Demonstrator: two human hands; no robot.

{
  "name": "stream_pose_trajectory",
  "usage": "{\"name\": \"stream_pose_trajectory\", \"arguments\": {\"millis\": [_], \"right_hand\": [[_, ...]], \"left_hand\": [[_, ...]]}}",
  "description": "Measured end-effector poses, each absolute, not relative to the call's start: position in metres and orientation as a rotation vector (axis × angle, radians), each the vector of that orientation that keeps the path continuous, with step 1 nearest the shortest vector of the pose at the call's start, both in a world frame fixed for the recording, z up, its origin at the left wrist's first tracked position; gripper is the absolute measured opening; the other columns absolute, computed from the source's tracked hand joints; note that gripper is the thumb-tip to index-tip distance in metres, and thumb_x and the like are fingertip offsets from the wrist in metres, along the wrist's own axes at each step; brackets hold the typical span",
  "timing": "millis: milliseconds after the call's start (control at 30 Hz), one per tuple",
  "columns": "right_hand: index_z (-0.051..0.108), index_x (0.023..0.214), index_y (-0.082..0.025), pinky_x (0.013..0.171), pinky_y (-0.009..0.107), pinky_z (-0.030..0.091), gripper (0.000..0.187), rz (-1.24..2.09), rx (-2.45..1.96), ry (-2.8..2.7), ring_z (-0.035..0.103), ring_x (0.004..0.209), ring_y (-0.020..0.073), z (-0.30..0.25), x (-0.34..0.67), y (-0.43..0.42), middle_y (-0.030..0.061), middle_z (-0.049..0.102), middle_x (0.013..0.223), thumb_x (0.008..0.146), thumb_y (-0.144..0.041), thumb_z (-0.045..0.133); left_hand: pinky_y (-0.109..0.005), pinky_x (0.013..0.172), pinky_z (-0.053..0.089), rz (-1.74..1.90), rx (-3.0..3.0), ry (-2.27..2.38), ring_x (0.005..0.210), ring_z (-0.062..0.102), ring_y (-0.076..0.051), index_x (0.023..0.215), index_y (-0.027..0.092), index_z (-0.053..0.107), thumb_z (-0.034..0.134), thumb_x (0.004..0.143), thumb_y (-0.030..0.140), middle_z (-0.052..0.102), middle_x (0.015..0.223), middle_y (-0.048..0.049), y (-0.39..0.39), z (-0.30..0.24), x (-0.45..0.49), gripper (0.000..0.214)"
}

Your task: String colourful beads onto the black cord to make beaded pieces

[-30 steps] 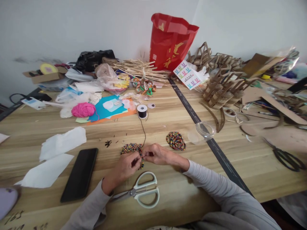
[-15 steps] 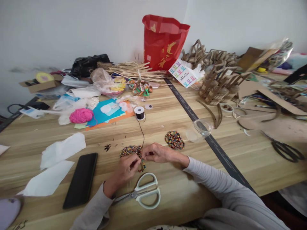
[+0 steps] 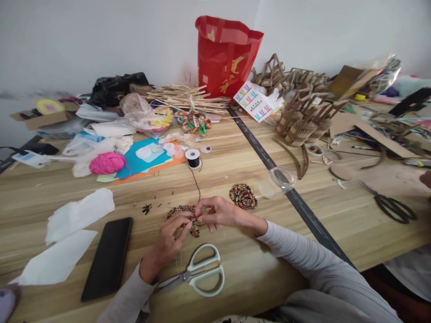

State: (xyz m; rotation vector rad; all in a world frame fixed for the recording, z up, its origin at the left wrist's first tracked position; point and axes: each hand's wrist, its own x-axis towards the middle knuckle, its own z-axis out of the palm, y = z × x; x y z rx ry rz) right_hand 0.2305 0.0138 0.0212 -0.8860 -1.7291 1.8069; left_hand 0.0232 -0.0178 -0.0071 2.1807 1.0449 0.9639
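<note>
My left hand (image 3: pixel 170 240) and my right hand (image 3: pixel 218 211) meet over a string of small multicoloured beads (image 3: pixel 183 211) on the wooden table (image 3: pixel 242 260). Both pinch at the beaded strand where a thin black cord (image 3: pixel 195 181) comes in from a black cord spool (image 3: pixel 193 158) further back. A short beaded end (image 3: pixel 194 232) hangs between my fingers. A second coil of beads (image 3: pixel 243 196) lies just right of my right hand. White-handled scissors (image 3: pixel 198 272) lie right in front of my left wrist.
A black phone (image 3: pixel 107 258) and white tissue sheets (image 3: pixel 67 233) lie to the left. A clear plastic cup (image 3: pixel 283 176) and black scissors (image 3: pixel 390 206) are on the right. Pink yarn (image 3: pixel 107 162), coloured paper, a red bag (image 3: pixel 226 56) and cardboard pieces (image 3: pixel 303 119) crowd the back.
My left hand has opened its fingers a little and lifted the beaded end; my right hand has drawn up slightly along the cord. The view has shifted a bit to the right.
</note>
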Motion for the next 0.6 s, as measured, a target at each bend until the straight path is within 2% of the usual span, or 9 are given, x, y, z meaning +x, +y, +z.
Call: {"name": "stream_pose_trajectory", "arguments": {"millis": [133,267,367,467,600], "right_hand": [[0.057,0.086,-0.014,0.049,0.016,0.045,0.005,1.801,-0.902,-1.736,0.060,0.052,0.0083,0.019,0.226,0.012,-0.0024,0.060,0.066,0.081,-0.013,0.057],[0.062,0.084,-0.013,0.055,0.016,0.041,0.010,1.436,-0.987,-2.030,0.056,0.058,0.0080,0.022,0.224,0.009,-0.0027,0.060,0.064,0.079,-0.006,0.058],[0.064,0.083,-0.013,0.061,0.017,0.040,0.010,1.127,-1.000,-2.217,0.055,0.064,0.0095,0.026,0.225,0.005,-0.0001,0.063,0.071,0.080,-0.005,0.059],[0.062,0.082,-0.014,0.066,0.019,0.040,0.010,0.953,-0.945,-2.350,0.056,0.071,0.0116,0.028,0.226,0.002,0.0029,0.064,0.079,0.085,-0.007,0.055],[0.056,0.084,-0.015,0.064,0.020,0.037,0.011,0.813,-0.925,-2.460,0.055,0.070,0.0122,0.030,0.227,-0.003,0.0035,0.062,0.079,0.090,-0.012,0.049]], "left_hand": [[-0.028,0.077,0.049,0.946,2.160,1.032,0.087,0.063,-0.018,0.078,0.017,0.060,0.049,0.089,0.016,0.066,0.089,-0.0086,-0.017,-0.006,0.025,0.017],[-0.028,0.076,0.049,0.938,2.166,1.011,0.085,0.062,-0.018,0.077,0.017,0.060,0.048,0.090,0.017,0.066,0.087,-0.0087,-0.018,-0.005,0.026,0.018],[-0.027,0.075,0.049,0.969,2.177,1.003,0.084,0.062,-0.017,0.077,0.016,0.059,0.049,0.089,0.015,0.066,0.085,-0.0080,-0.018,-0.006,0.026,0.016],[-0.026,0.074,0.048,0.968,2.166,1.000,0.081,0.062,-0.016,0.079,0.016,0.059,0.048,0.089,0.014,0.065,0.083,-0.0069,-0.019,-0.007,0.026,0.015],[-0.024,0.071,0.048,0.944,2.151,0.998,0.076,0.061,-0.015,0.077,0.016,0.059,0.048,0.089,0.014,0.064,0.078,-0.0050,-0.020,-0.004,0.027,0.016]]}}
